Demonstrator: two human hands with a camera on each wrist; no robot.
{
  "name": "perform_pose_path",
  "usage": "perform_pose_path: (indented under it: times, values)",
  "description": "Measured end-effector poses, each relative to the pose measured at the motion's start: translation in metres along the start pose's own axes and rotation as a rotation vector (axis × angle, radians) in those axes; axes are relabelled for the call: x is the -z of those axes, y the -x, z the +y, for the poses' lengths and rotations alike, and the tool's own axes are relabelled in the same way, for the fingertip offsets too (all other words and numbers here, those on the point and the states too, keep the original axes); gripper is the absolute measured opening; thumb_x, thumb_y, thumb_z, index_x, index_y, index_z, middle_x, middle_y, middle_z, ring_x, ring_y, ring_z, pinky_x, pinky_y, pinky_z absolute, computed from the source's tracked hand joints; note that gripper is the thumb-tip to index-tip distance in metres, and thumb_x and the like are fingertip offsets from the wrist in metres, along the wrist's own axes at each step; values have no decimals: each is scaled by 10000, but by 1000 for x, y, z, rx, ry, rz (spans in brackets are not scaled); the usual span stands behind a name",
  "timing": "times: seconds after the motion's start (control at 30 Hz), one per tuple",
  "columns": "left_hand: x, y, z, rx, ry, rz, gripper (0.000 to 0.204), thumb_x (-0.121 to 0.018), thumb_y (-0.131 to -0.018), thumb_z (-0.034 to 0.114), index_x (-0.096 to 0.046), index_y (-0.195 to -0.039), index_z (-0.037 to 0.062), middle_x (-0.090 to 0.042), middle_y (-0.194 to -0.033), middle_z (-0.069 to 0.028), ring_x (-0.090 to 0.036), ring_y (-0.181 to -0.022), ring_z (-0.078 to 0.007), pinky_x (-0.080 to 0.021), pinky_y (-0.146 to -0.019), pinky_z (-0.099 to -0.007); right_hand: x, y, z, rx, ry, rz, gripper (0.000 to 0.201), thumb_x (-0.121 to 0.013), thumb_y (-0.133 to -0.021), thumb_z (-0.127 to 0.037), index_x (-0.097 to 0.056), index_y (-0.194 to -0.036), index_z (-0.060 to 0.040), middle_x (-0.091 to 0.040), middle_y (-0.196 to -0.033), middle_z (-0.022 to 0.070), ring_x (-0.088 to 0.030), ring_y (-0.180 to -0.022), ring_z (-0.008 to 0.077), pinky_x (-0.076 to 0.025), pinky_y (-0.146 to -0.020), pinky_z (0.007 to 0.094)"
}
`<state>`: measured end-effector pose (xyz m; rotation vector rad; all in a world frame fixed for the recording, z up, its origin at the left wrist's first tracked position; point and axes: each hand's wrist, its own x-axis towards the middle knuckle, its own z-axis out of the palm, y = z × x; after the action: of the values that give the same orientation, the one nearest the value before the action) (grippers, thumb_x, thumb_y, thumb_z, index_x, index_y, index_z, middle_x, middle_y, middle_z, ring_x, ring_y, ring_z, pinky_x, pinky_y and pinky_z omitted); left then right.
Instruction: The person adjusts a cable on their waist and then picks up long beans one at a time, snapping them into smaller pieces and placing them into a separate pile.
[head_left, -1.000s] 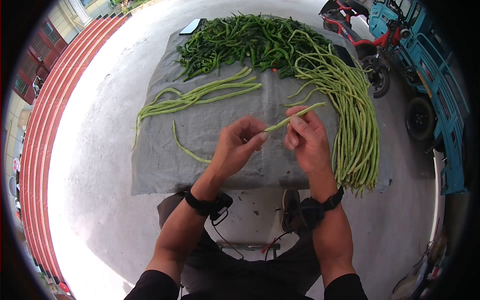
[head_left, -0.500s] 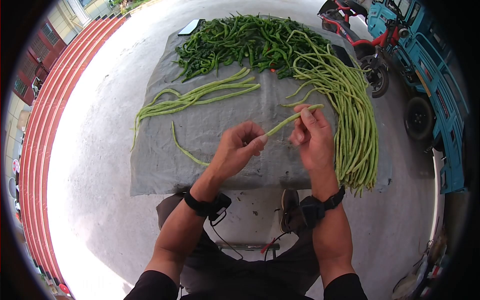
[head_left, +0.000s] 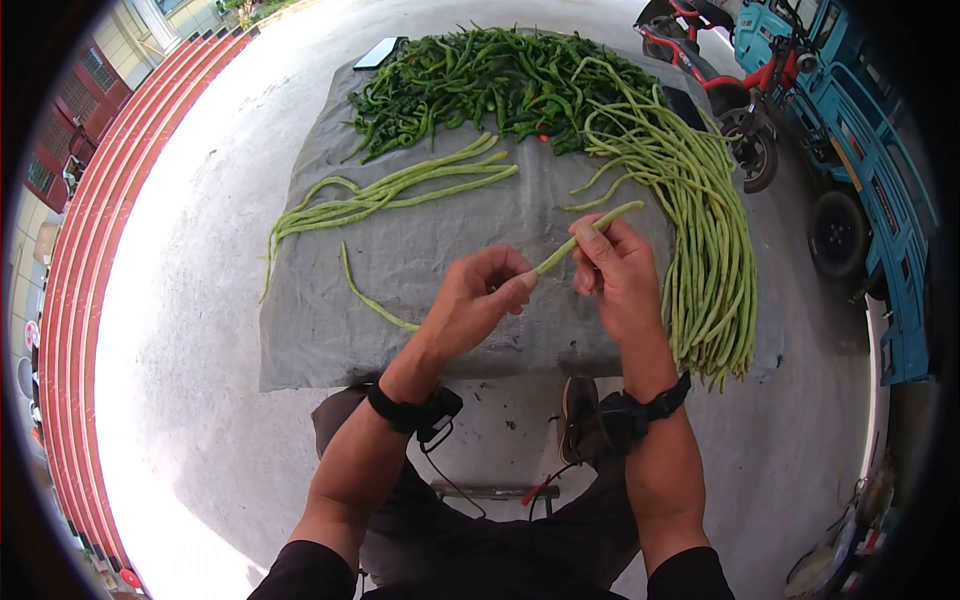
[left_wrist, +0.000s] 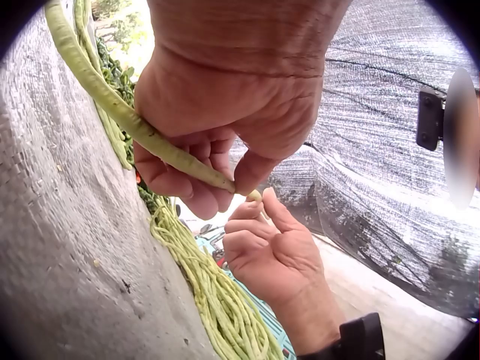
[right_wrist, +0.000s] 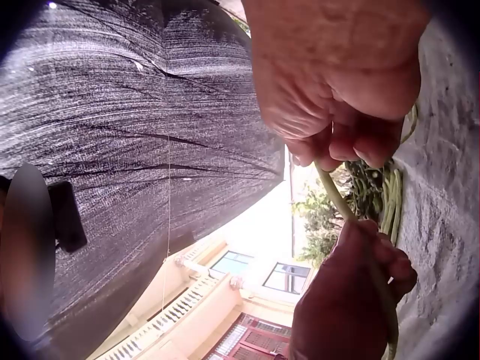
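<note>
My left hand (head_left: 480,290) pinches a long green bean (head_left: 556,258) between thumb and fingers over the near half of the grey cloth (head_left: 470,215). Close on its right, my right hand (head_left: 622,270) grips the same bean near one end, with the tip sticking out past the fingers. In the left wrist view the bean (left_wrist: 112,105) curves down past the palm to the thumb and fingertips. The right wrist view shows a short length of bean (right_wrist: 336,196) between the two hands. A thin bean stretch (head_left: 372,300) lies on the cloth left of my left forearm.
A large bundle of long beans (head_left: 710,250) lies along the right edge. Several beans (head_left: 390,193) lie at the left, and green peppers (head_left: 480,85) are heaped at the back. A phone (head_left: 380,53) sits at the far-left corner. A blue three-wheeled vehicle (head_left: 880,200) stands at the right.
My right hand shifted a little right along the bean, then came back left toward my left hand. My left hand has barely moved and keeps its pinch.
</note>
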<state>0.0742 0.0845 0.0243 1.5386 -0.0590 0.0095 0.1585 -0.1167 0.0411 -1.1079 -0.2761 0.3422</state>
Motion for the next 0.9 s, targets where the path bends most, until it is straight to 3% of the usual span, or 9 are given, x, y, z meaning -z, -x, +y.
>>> perform_pose_path:
  times: [0.37,0.57,0.9]
  values:
    - [-2,2,3,15,-32,-10,190,-706,-1068,212,-668,-1056,27,-662,-907,2,-614,-821,-80,-526,-752,-261,1,0,3,-16,35,6,204,-769,-1033,-220,-719,-1080,-27,-655,-796,7,-526,-574,45,-420,-507,222]
    - [-1,1,1,3,-20,-11,188,-706,-1071,212,-666,-1075,29,-665,-916,3,-619,-830,-74,-527,-749,-256,-2,0,5,-75,103,-92,192,-765,-1036,-213,-712,-1066,-31,-653,-804,-1,-522,-575,40,-423,-510,218]
    - [-3,1,1,-27,-208,23,136,-739,-1039,132,-674,-1105,32,-667,-914,26,-602,-810,-41,-521,-722,-239,4,-1,-3,-20,14,53,185,-773,-1027,-213,-705,-1059,-44,-629,-819,4,-517,-579,53,-427,-513,241]
